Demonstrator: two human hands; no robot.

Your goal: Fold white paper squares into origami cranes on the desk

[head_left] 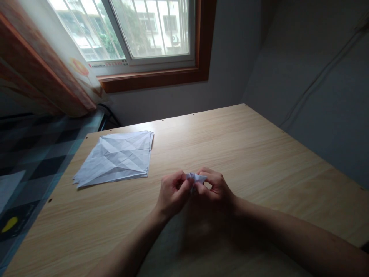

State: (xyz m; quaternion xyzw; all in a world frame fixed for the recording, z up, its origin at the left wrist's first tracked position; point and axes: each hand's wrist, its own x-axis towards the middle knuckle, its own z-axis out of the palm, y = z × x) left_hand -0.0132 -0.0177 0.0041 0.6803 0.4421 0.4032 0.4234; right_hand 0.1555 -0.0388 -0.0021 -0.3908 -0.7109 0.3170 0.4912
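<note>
Between my two hands is a small piece of folded white paper [197,177], with a pointed tip sticking out to the right. My left hand [173,192] is closed, its thumb and curled fingers pinching the paper's left side. On the other side, my right hand [215,185] pinches the paper between thumb and fingers. Both hands meet just above the wooden table, near its middle. Most of the paper's lower part is hidden behind my thumbs, so its full shape cannot be seen.
A stack of creased white paper sheets [121,157] lies on the table [230,142] at the left. Beyond the table's left edge is a bed with a checked cover [54,169]. A window [155,30] with a patterned curtain [43,57] stands behind.
</note>
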